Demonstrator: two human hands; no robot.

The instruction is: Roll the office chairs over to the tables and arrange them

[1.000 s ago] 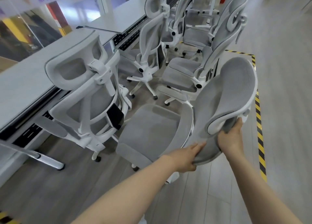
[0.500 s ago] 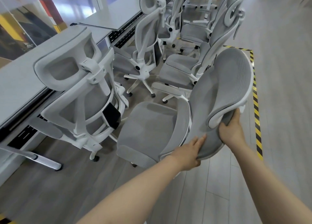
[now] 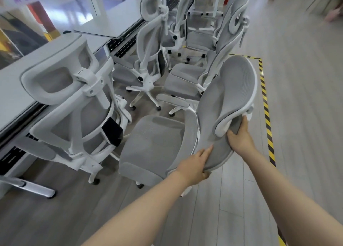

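Head: parked chair (image 3: 74, 104) beside held chair (image 3: 222, 104).

Both bare hands hold the curved top edge of a grey mesh office chair with a white frame (image 3: 219, 104): the left hand (image 3: 194, 164) has its grip on the lower rim, the right hand (image 3: 240, 134) on the upper rim. Just beside it on the left, a second grey-and-white headrest chair (image 3: 74, 112) faces the long pale grey tabletop (image 3: 16, 82). Yellow-and-black striped floor tape (image 3: 266, 112) runs along the right.
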